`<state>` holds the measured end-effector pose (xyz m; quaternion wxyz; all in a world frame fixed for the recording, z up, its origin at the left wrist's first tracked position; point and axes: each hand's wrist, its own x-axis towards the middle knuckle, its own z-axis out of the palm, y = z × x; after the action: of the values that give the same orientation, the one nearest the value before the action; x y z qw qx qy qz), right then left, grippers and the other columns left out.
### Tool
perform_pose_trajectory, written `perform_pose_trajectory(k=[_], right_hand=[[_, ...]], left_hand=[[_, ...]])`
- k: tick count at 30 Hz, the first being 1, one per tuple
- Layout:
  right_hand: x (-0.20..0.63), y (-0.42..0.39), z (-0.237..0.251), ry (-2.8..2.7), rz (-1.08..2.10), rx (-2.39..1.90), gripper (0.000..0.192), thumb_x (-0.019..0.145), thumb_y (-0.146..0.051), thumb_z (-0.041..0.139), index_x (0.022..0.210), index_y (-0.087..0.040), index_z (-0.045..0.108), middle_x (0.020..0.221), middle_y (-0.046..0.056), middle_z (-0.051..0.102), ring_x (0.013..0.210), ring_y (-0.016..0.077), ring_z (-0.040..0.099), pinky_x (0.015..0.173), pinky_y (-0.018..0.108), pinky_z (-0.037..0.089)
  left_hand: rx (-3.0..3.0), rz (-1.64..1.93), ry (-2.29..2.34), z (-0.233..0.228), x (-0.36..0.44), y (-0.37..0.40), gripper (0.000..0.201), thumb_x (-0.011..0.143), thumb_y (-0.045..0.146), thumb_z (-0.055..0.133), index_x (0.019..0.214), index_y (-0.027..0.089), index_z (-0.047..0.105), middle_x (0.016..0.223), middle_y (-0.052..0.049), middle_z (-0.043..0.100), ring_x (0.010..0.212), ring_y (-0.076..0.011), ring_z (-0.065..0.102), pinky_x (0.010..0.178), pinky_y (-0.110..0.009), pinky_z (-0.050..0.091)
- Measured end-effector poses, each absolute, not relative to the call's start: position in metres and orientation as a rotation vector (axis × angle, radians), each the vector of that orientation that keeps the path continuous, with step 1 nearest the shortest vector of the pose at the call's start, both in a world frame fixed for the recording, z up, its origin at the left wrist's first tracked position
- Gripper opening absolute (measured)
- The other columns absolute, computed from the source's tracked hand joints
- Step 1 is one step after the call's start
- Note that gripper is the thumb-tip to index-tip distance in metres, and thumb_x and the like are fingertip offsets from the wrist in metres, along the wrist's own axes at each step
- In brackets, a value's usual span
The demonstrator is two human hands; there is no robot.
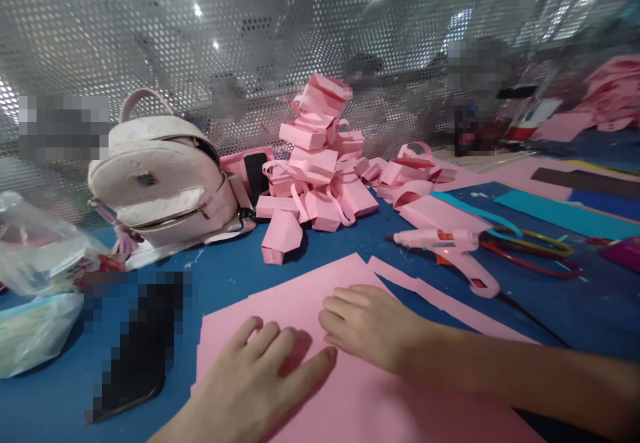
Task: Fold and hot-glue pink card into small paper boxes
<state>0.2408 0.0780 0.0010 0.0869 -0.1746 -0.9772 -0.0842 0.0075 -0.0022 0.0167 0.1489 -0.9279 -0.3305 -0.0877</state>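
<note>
A stack of pink paper sheets [300,289] lies on the blue table [575,303] right in front of me. My left hand [260,376] rests flat on the sheets, fingers apart and pointing away from me. My right hand [370,326] lies just beside it, palm down on the same sheets, its fingers curled and pointing left. Neither hand holds anything. Behind the sheets rises a pile of folded pink paper bags with handles [320,163].
A pink glue gun [450,249] and scissors [535,249] lie to the right. A pale backpack [160,183] stands back left, with plastic bags [35,276] at the left edge. A perforated metal screen [250,43] closes off the back. Teal and pink sheets [550,206] lie far right.
</note>
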Motion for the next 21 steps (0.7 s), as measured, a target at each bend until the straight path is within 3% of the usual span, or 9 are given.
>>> perform_pose_trajectory(k=[8,13,18,21], right_hand=[[0.240,0.075,0.009,-2.920,-0.265,-0.545,0.018,0.100,-0.023,0.056,0.082,-0.019,0.057,0.076,0.001,0.062,0.068,0.0186,0.052,0.057,0.033,0.028],[0.240,0.076,0.008,-2.922,-0.250,-0.544,0.020,0.101,-0.025,0.054,0.081,-0.019,0.057,0.076,0.002,0.063,0.069,0.0186,0.052,0.057,0.033,0.029],[0.241,0.077,0.008,-2.900,-0.226,-0.534,0.021,0.101,-0.022,0.052,0.080,-0.019,0.057,0.076,0.001,0.062,0.069,0.0177,0.051,0.058,0.032,0.027],[0.243,0.078,0.008,-2.862,-0.238,-0.489,0.024,0.102,-0.021,0.051,0.079,-0.019,0.057,0.074,0.001,0.061,0.068,0.0173,0.049,0.059,0.032,0.027]], left_hand=[[-2.666,-0.486,-0.889,0.015,0.002,-0.005,0.036,0.105,0.016,0.039,0.128,0.023,0.065,0.129,-0.008,0.070,0.113,-0.0274,0.063,0.091,-0.043,0.048],[-2.658,-0.284,-1.010,0.016,-0.024,-0.025,0.037,0.104,0.020,0.041,0.135,0.020,0.061,0.141,-0.008,0.063,0.130,-0.0268,0.054,0.103,-0.040,0.046],[-2.627,-0.333,-1.274,0.017,-0.041,-0.049,0.044,0.102,0.026,0.040,0.144,0.022,0.054,0.146,-0.009,0.059,0.131,-0.0294,0.054,0.103,-0.044,0.050],[-2.638,-0.389,-1.390,0.025,-0.038,-0.053,0.044,0.099,0.016,0.042,0.140,0.021,0.056,0.142,-0.011,0.061,0.130,-0.0300,0.054,0.105,-0.048,0.048]])
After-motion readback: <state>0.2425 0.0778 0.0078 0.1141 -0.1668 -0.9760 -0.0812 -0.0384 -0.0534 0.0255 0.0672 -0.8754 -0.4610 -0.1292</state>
